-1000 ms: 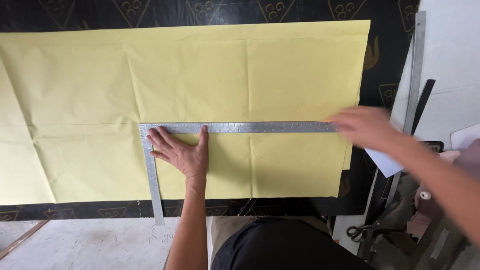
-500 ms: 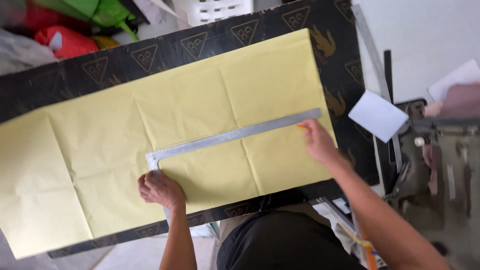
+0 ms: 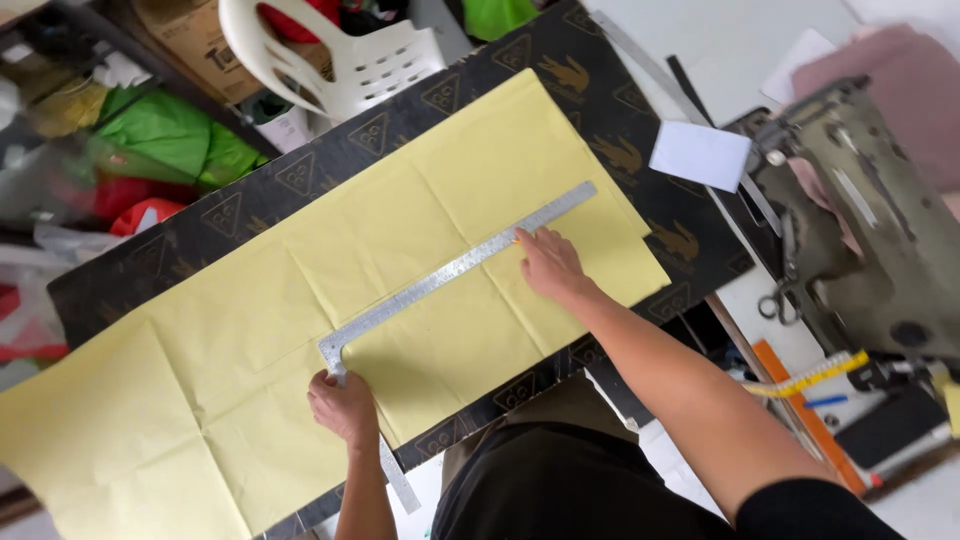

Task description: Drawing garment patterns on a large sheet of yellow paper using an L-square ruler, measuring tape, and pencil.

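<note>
- large pale yellow creased paper sheet (image 3: 250,330) lies flat across black patterned table top (image 3: 130,270)
- left hand (image 3: 343,408) near the sheet's near edge, fingers curled together, pressing down on short leg of L-shaped metal square ruler (image 3: 455,268) by its corner
- ruler's long leg runs diagonally up-right over the sheet
- right hand (image 3: 548,264) flat beside long leg, fingertips touching its edge; cannot tell if it grips anything
- white paper slip (image 3: 700,155), grey sewing machine (image 3: 870,230) at right
</note>
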